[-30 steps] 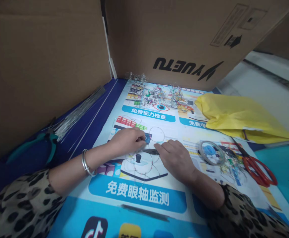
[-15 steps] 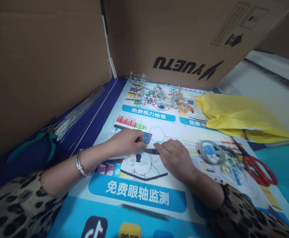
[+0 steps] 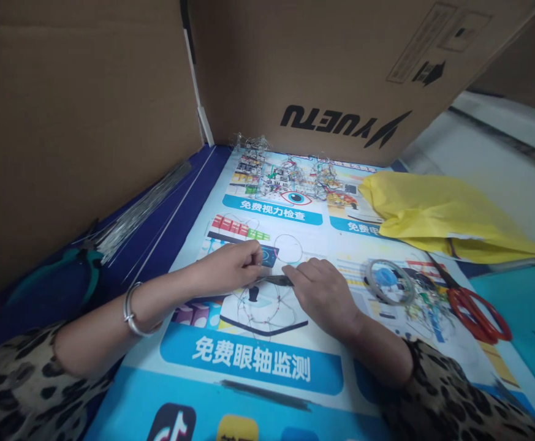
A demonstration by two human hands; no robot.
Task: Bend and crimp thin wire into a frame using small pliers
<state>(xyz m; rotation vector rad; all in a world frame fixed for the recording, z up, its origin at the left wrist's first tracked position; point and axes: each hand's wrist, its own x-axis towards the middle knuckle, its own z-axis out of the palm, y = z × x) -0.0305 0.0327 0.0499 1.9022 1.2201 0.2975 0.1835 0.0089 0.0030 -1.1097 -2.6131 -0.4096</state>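
My left hand (image 3: 230,266) rests on the printed poster (image 3: 267,361) with its fingers pinched on a thin wire frame (image 3: 260,306) strung with small beads. My right hand (image 3: 325,294) lies just to its right, fingers closed on a dark slim tool (image 3: 276,280) whose tip points left toward the left fingers. The wire frame spreads out on the poster below both hands. A round wire loop (image 3: 288,247) lies just beyond the fingertips.
Cardboard walls (image 3: 83,110) stand at the left and back. A bundle of straight wires (image 3: 143,205) and teal pliers (image 3: 72,263) lie at the left. Finished wire pieces (image 3: 290,174) sit at the back, with a yellow bag (image 3: 437,214), tape roll (image 3: 389,282) and red scissors (image 3: 476,306) at the right.
My left forearm has slid back along the table, the bracelet moving toward me. Both hands stay at the same spot on the wire frame.
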